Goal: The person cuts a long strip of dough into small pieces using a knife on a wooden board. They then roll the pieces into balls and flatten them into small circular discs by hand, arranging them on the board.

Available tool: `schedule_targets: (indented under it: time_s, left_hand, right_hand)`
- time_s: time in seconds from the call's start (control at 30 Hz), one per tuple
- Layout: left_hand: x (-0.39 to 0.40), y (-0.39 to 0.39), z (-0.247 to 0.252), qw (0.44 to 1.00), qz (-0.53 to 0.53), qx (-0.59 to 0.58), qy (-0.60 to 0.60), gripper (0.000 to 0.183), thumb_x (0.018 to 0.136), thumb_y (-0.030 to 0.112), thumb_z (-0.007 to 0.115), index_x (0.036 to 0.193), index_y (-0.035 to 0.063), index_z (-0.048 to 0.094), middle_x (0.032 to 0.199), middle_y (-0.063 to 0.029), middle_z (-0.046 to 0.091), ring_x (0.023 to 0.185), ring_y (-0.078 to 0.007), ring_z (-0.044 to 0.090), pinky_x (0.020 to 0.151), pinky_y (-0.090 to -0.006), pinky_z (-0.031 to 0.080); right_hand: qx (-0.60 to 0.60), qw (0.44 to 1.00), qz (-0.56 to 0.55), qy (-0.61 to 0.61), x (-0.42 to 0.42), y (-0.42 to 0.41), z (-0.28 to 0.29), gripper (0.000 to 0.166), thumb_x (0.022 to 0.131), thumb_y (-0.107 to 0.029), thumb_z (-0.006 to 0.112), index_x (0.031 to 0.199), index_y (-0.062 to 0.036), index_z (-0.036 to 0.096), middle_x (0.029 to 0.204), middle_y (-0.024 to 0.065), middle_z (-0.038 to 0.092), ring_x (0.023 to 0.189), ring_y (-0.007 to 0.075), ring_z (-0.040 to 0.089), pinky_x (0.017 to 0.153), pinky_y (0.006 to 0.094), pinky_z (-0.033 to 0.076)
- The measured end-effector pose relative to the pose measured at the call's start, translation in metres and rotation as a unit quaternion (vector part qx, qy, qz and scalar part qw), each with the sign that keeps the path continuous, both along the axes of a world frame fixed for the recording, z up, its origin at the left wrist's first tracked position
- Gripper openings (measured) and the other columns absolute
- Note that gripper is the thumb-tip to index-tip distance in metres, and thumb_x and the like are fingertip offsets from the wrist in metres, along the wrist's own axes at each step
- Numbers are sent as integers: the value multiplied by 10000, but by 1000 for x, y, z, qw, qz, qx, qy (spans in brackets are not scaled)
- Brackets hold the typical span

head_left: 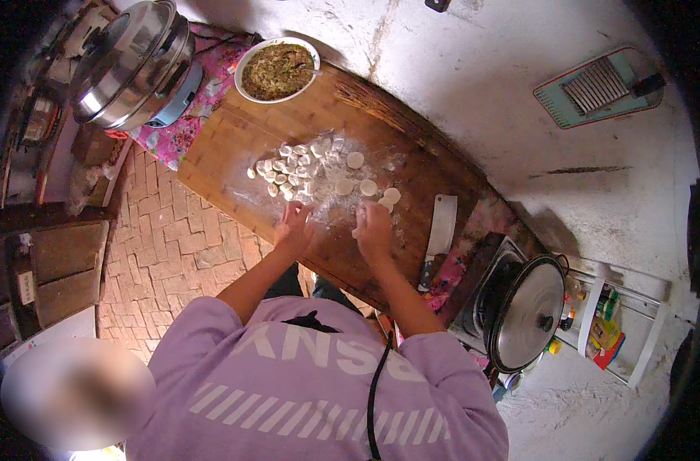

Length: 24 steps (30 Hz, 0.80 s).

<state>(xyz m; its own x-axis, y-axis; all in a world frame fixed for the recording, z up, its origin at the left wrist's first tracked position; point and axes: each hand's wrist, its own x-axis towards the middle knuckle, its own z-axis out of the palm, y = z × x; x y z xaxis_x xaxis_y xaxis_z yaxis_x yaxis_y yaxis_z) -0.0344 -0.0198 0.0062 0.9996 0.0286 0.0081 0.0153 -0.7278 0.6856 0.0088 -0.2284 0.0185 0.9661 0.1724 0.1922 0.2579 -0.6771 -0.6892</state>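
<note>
On a floured wooden board (223, 155), small dough pieces (291, 161) lie in a loose cluster left of centre. Several flattened dough rounds (368, 188) are spread to their right, two of them overlapping beyond my right hand. My left hand (294, 229) is bent over the board just below the cluster; its fingertips are near the lowest pieces. My right hand (375, 229) is curled, knuckles up, beside the overlapping rounds. Whether either hand has dough under its fingers is hidden. A cleaver (443, 225) with a dark handle lies to the right.
A bowl of chopped filling (278, 72) with a spoon sits at the board's far edge. A steel steamer pot (137, 69) stands far left. At right, a lidded pan (528, 314) rests on a stove. A grater (598, 86) hangs on the wall. Someone's blurred head (78, 393) is lower left.
</note>
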Motion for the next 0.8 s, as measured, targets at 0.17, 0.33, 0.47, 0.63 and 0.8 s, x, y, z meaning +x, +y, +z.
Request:
schedule_targets:
  time_s: [0.17,0.33,0.47,0.63,0.8]
  left_hand:
    - [5,10,-7,996,-66,54,39,426,762,97,644,1181,137,574,1168,-137,488,1062,-346,541,864,-464,490]
    - [5,18,-10,993,-46,29,108,452,781,106,655,1218,145,546,1214,-146,487,1115,-357,531,872,-467,490]
    - [0,34,-19,984,-69,-76,143,462,787,109,662,1228,132,527,1188,-148,500,1094,-347,547,843,-443,502]
    - [9,42,-16,964,-109,-122,212,448,781,113,672,1205,101,530,1150,-160,510,1016,-360,581,823,-416,506]
    - [8,40,-27,984,-145,-41,98,419,797,173,705,1182,107,552,1078,-154,524,924,-355,595,760,-436,516]
  right_hand:
    - [-151,959,227,-82,17,22,-24,368,845,-254,633,1160,-73,578,1228,118,560,1189,306,486,1014,459,375]
    - [-198,928,300,-100,19,30,-28,519,840,-325,626,1313,-139,523,1415,59,452,1338,275,373,1117,472,271]
    - [-207,928,291,-105,16,34,-27,489,858,-340,604,1311,-171,529,1410,49,455,1323,264,390,1121,480,253]
    - [-222,929,280,-96,17,32,-32,490,886,-350,574,1339,-173,515,1416,32,462,1318,256,402,1114,501,260]
    - [-188,942,267,-81,18,32,-34,420,901,-266,554,1301,-137,536,1371,75,479,1278,267,424,1085,487,284]
